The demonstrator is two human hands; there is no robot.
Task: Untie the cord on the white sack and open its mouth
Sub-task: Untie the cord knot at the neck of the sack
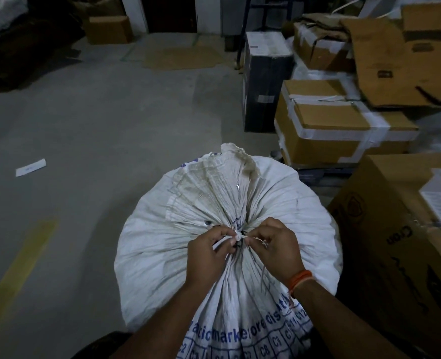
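A full white woven sack with blue print stands on the floor right in front of me. Its mouth is gathered into tight pleats and bound by a thin pale cord knotted at the centre. My left hand pinches the cord and bunched fabric on the knot's left side. My right hand pinches a loose cord end on the knot's right side; an orange band circles that wrist. The excess sack fabric fans out flat beyond the knot, away from me.
Taped cardboard boxes are stacked to the right, with a large carton close beside the sack and a black box behind. Grey concrete floor spreads to the left, with a paper slip and a yellow painted line.
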